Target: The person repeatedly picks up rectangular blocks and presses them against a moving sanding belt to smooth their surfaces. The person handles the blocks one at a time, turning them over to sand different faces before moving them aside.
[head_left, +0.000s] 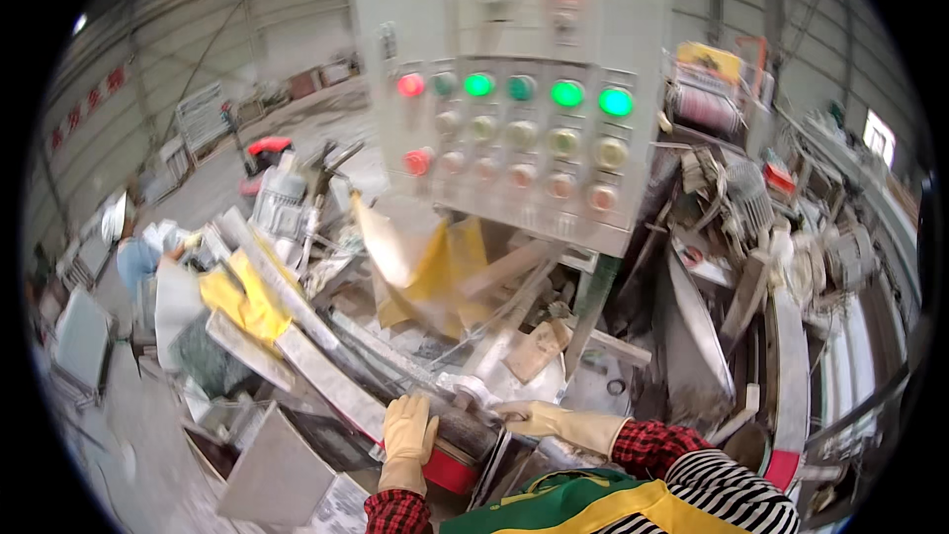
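My left hand [408,440], in a cream rubber glove, lies on the near end of a long machine rail [331,371] with its fingers stretched out. Just right of it is a dark, worn roller [469,427] with a red band [450,472] below. Reaching in from the right, my right hand [565,425], gloved alike, has its fingers extended toward the far side of that roller. Its fingertips are blurred, and no held thing shows in either hand.
A control cabinet [504,213] with lit buttons stands ahead. Yellow cloth [247,299] drapes over the left rail. Electric motors [748,196] and a large metal plate [692,326] are at the right. Another person [138,252] is at the far left.
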Demonstrator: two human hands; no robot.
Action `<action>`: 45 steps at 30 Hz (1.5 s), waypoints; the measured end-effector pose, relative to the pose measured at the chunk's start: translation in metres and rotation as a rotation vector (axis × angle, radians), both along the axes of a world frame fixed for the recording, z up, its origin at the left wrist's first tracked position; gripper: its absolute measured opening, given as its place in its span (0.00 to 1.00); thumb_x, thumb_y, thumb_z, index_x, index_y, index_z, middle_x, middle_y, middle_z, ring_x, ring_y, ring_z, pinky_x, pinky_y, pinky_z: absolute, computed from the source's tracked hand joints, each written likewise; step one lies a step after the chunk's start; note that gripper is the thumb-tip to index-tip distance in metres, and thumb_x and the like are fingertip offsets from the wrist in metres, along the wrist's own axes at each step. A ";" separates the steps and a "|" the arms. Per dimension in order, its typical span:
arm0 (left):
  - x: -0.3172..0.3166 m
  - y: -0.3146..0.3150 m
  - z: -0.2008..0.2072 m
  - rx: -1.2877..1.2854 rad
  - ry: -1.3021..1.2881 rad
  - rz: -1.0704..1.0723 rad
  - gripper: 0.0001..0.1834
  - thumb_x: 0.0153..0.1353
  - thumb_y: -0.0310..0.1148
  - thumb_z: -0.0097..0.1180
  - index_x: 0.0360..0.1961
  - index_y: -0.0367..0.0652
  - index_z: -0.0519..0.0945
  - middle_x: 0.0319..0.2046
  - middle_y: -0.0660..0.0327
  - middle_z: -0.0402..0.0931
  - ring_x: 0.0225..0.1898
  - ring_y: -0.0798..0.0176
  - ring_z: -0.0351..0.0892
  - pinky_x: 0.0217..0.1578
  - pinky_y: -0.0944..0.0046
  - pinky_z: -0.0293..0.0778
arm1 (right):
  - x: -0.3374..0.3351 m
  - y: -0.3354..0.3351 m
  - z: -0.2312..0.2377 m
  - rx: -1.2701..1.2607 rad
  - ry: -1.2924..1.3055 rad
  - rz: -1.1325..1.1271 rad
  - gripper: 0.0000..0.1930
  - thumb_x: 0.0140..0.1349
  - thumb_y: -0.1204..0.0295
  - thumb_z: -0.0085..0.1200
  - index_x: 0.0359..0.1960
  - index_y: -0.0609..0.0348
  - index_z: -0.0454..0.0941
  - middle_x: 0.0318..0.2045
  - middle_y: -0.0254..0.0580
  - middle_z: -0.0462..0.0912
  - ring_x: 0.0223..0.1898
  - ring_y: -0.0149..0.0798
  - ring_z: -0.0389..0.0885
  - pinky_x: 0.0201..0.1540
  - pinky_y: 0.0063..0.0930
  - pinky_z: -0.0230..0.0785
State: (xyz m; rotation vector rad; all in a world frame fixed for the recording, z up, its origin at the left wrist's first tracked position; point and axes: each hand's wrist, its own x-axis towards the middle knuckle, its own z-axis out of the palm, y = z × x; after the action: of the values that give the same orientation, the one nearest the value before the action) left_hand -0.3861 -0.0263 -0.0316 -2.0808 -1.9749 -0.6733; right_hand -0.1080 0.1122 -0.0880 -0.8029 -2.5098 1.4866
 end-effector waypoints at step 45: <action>0.024 -0.019 -0.019 0.124 -0.478 -0.116 0.11 0.50 0.33 0.60 0.36 0.45 0.81 0.39 0.55 0.79 0.42 0.53 0.78 0.45 0.55 0.72 | -0.233 -0.045 0.111 0.439 -0.226 0.076 0.55 0.43 0.59 0.72 0.72 0.51 0.52 0.61 0.57 0.71 0.60 0.58 0.71 0.61 0.47 0.66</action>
State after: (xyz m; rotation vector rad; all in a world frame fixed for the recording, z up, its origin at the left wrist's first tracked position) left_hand -0.3624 -0.0455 -0.0510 -2.1150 -1.9730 -1.3897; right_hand -0.3411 0.0670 0.0225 -0.8399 -2.9018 0.8410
